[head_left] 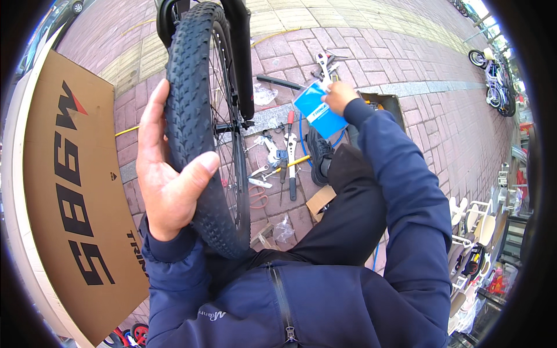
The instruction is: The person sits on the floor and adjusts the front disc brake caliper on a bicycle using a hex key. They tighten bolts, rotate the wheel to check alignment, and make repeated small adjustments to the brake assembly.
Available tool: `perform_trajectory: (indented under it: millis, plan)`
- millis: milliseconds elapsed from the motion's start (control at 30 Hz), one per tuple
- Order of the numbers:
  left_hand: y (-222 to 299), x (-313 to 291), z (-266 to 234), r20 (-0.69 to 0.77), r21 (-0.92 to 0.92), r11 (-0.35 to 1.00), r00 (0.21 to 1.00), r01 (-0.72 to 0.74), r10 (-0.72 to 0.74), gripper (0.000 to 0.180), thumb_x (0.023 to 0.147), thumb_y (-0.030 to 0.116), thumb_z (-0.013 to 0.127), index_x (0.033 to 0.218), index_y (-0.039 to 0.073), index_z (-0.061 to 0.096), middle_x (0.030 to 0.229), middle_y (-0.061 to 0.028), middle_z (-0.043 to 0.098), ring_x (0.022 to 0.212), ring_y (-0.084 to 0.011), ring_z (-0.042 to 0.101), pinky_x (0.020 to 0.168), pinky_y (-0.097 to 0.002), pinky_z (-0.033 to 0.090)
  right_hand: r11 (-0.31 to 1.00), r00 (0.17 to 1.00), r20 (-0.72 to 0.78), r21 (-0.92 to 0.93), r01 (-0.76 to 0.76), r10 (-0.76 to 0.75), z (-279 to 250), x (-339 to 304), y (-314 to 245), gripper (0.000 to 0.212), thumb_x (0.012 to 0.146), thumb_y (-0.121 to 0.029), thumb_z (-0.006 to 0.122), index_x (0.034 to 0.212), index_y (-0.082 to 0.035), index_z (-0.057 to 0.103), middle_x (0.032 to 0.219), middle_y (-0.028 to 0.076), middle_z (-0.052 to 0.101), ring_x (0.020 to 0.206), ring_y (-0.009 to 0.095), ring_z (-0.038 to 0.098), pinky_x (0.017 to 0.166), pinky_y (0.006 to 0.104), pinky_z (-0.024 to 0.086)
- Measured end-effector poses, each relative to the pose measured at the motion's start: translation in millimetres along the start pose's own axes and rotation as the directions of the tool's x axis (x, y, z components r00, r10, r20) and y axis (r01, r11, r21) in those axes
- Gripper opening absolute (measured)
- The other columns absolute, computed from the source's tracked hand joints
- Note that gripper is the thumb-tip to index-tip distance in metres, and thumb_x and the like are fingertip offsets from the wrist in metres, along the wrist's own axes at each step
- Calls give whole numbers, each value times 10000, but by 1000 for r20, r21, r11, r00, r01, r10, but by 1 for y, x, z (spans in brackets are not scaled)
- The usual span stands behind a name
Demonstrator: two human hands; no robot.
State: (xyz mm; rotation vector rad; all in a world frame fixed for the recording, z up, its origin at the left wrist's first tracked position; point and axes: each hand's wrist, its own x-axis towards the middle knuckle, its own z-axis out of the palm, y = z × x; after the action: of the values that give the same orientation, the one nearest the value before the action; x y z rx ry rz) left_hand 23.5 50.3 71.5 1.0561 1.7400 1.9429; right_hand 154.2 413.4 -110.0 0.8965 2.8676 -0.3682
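A bicycle front wheel [200, 110] with a black knobby tire stands upright before me, between the legs of a black fork [244, 64]. My left hand [168, 180] lies round the tire, its fingers along the left side and its thumb across the tread. Out to the right, my right hand [341, 97] pinches the upper edge of a flat blue packet [325, 116] with white print. A silver wrench [322, 62] shows just beyond that hand; whether the hand touches it I cannot tell.
Tools, among them a red-handled screwdriver [290, 118] and pedal wrench [291, 152], lie on the brick paving beside my black shoe [318, 153]. A large cardboard box [75, 191] stands left. A small carton [320, 202] lies near my leg. Bicycles [496, 81] stand far right.
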Motion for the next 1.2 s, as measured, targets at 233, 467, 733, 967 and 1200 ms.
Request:
perform_trajectory:
  millis: [233, 467, 733, 967, 1200]
  plan:
    - [-10, -3, -4, 27, -96, 995, 1000, -2, 5, 988, 759, 134, 778, 1543, -94, 221, 1557, -285, 310, 1457, -336, 347, 1180, -432, 291, 996, 981, 192, -85, -20, 36, 211, 93, -43, 355, 932, -354, 595, 995, -50, 767, 1037, 177, 734, 1002, 363, 693, 898, 462, 534]
    - [-10, 0, -18, 156, 84, 996, 987, -42, 29, 1047, 719, 160, 837, 1560, -36, 245, 1607, -331, 154, 1477, -409, 299, 1163, -469, 329, 850, 924, 77, 370, -374, 374, 302, 139, -53, 544, 834, -536, 718, 1075, -49, 752, 1103, 234, 712, 1059, 397, 670, 943, 437, 517]
    - [-9, 2, -15, 155, 153, 981, 983, -122, 98, 995, 715, 165, 811, 1529, -72, 291, 1585, -355, 203, 1491, -409, 273, 1194, -448, 234, 995, 976, 197, 54, 79, -88, 328, 105, -3, 357, 957, -417, 616, 907, -102, 777, 965, 134, 746, 915, 312, 703, 798, 410, 539]
    - [-11, -5, -21, 175, 187, 979, 984, -78, 44, 1026, 707, 152, 803, 1540, -79, 251, 1600, -328, 198, 1494, -397, 274, 1202, -449, 230, 971, 921, 389, 227, -74, -21, 339, 66, -7, 409, 1020, -431, 497, 928, -141, 770, 908, 72, 749, 906, 275, 713, 810, 417, 530]
    - [-4, -9, 0, -98, -160, 987, 994, 25, -41, 1190, 609, 113, 867, 1569, -38, 180, 1580, -288, 270, 1387, -397, 447, 1048, -482, 476, 858, 861, 301, 196, -476, 409, 379, 68, -83, 435, 906, -443, 614, 1042, -54, 752, 1102, 216, 714, 1086, 386, 659, 974, 453, 499]
